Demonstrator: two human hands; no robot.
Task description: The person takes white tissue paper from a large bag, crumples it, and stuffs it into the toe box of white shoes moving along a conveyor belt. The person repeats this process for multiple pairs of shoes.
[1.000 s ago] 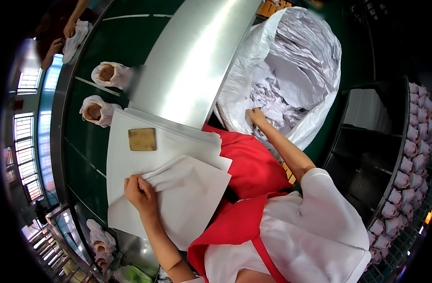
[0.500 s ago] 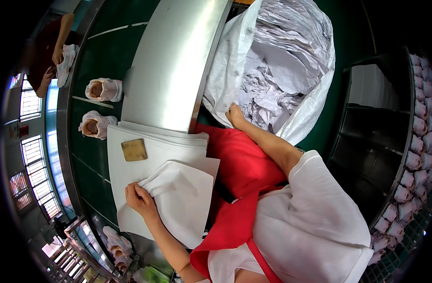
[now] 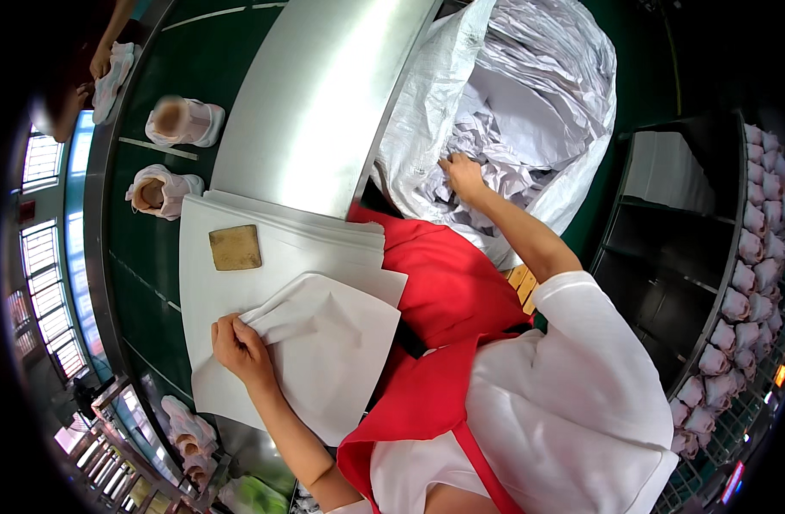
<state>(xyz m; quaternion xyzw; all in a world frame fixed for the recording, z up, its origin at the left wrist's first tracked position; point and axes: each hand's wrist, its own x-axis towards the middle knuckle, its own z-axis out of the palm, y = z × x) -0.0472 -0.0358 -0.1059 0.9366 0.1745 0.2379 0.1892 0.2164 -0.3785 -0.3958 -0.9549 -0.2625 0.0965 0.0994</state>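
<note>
On the left, my left hand (image 3: 241, 347) is closed on the edge of a white paper sheet (image 3: 337, 347), which bulges and creases beside the fingers. Beneath it lies a stack of white sheets (image 3: 202, 295) with a small tan block (image 3: 236, 248) on top. My right hand (image 3: 465, 178) reaches into a big white woven sack (image 3: 410, 116). Its fingers are slightly apart, touching or just over crumpled white paper (image 3: 508, 177); the fingertips are partly hard to make out. More loose layered paper (image 3: 551, 51) fills the sack's far side.
A metal table (image 3: 324, 94) stands between sack and green conveyor (image 3: 152, 283). Pale shoes (image 3: 182, 122) sit on the conveyor; another person's hand (image 3: 101, 62) holds a shoe (image 3: 112, 81) at far left. A dark shelf rack (image 3: 658, 257) and a rack of several pale shoes (image 3: 735, 304) stand right.
My right hand has moved from the sack's near rim up and in over the crumpled paper. My left hand keeps hold of the sheet. The whole view has shifted slightly.
</note>
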